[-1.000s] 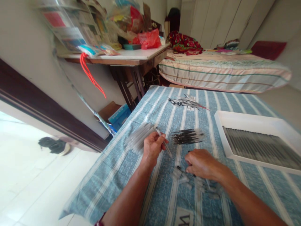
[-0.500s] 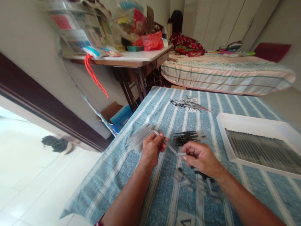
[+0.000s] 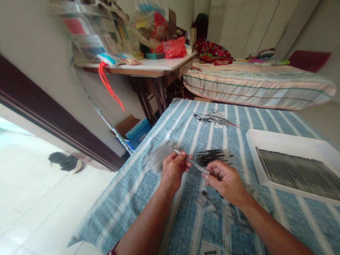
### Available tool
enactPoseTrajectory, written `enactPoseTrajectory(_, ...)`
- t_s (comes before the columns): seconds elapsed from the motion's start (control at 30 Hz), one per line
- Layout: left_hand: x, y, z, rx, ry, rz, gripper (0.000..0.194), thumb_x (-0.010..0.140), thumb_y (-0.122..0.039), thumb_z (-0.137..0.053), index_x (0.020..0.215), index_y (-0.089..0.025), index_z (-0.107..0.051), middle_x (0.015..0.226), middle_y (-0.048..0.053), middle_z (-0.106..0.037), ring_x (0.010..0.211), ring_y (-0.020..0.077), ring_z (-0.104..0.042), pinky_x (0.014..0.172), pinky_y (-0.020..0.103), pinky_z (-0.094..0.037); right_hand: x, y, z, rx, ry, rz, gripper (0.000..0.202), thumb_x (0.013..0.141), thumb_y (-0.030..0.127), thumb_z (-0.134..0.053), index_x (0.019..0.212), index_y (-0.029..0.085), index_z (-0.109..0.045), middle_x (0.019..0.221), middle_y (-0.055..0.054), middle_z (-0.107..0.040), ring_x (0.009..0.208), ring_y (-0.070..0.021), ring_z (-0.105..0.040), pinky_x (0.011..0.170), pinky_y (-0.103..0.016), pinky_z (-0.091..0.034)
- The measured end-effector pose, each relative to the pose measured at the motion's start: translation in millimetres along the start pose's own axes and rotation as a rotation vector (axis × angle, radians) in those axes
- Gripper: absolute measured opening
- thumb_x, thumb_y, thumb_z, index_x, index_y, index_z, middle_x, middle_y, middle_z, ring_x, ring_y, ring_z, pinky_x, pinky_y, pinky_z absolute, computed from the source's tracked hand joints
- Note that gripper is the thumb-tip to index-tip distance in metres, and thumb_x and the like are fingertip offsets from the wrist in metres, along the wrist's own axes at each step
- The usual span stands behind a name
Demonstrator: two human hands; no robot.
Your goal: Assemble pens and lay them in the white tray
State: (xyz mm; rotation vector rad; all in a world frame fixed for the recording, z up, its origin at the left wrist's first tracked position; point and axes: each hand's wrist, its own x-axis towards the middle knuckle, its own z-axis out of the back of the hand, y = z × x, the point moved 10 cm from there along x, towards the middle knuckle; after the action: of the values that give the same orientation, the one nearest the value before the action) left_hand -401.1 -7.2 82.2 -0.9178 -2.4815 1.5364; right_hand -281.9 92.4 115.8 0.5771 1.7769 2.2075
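Observation:
My left hand (image 3: pixel 172 169) pinches a slim clear pen (image 3: pixel 196 165), which slants down to the right. The fingertips of my right hand (image 3: pixel 225 180) are closed at its lower end, on a small clear pen cap mostly hidden by the fingers. Beside my left hand lies a pile of clear pen barrels (image 3: pixel 157 156). Just beyond my right hand is a bunch of thin black-ended sticks (image 3: pixel 211 156), like pen refills. Small clear and black caps (image 3: pixel 208 206) are scattered below my right hand and partly under its forearm.
A white tray (image 3: pixel 287 136) at right holds a row of dark-tipped pens (image 3: pixel 294 171). Farther back lies a heap of thin dark and red pieces (image 3: pixel 215 118) on a paper label. All rest on a blue striped cloth (image 3: pixel 138 184). A cluttered desk (image 3: pixel 170 63) and bed stand behind.
The small clear cap in my right hand has met the pen's lower end and now lines up with it; a gap angle showed before. My left hand has barely moved.

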Motion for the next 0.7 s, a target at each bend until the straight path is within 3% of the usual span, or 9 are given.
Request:
enactPoseTrajectory(0.33, -2.8, 4.4, -1.8, -0.011, -0.011, -0.001, 0.017, 0.068, -0.021, -0.07, 0.075, -0.012, -0.056, 0.067, 0.005, -0.071, 0.043, 0.0088, -0.059, 0.039, 0.017, -0.045, -4.4, 18.0, 9.6, -0.301, -0.161, 0.23, 0.005, 0.078, 0.02, -0.057, 0.073, 0.017, -0.057, 0.055, 0.002, -0.059, 0.048, -0.01, -0.056, 0.047, -0.018, -0.041)
enactPoseTrajectory(0.7, -6.6, 13.1, -1.7, -0.047, -0.066, 0.014, 0.017, 0.068, -0.019, -0.069, 0.075, -0.013, -0.055, 0.063, 0.006, -0.07, 0.044, 0.0103, -0.06, 0.042, 0.019, -0.05, -8.3, 8.9, 13.6, -0.333, -0.207, 0.26, 0.008, 0.082, 0.021, -0.055, 0.074, 0.019, -0.057, 0.06, 0.001, -0.063, 0.052, -0.0108, -0.059, 0.053, -0.02, -0.043)
